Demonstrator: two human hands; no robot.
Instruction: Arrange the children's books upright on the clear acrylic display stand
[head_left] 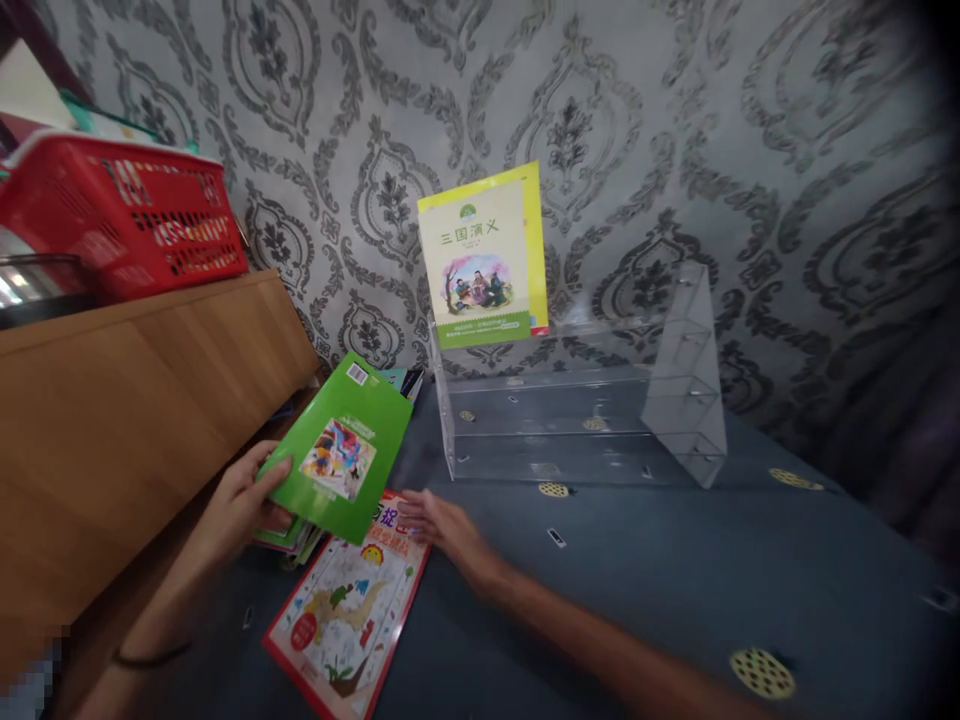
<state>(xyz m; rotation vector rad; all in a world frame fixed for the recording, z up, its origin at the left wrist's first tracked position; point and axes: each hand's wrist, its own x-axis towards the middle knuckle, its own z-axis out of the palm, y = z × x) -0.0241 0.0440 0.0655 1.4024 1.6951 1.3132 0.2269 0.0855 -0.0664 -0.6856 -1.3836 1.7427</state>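
Observation:
My left hand is closed on the lower left edge of a green book, back cover up and tilted above the table. Beneath it lies a red-bordered picture book with a cartoon cover. My right hand reaches over that book's upper right corner, fingers stretched out; whether they touch the cover I cannot tell. Partly hidden behind the green book is a stack of books. To the right stands a clear acrylic tiered rack, with a white-and-green book in front of a yellow one at its top left.
A wooden cabinet runs along the left, bearing a red plastic basket and a shiny metal container. More books lie behind the green one. The dark blue tablecloth has pineapple prints; patterned wallpaper backs the table.

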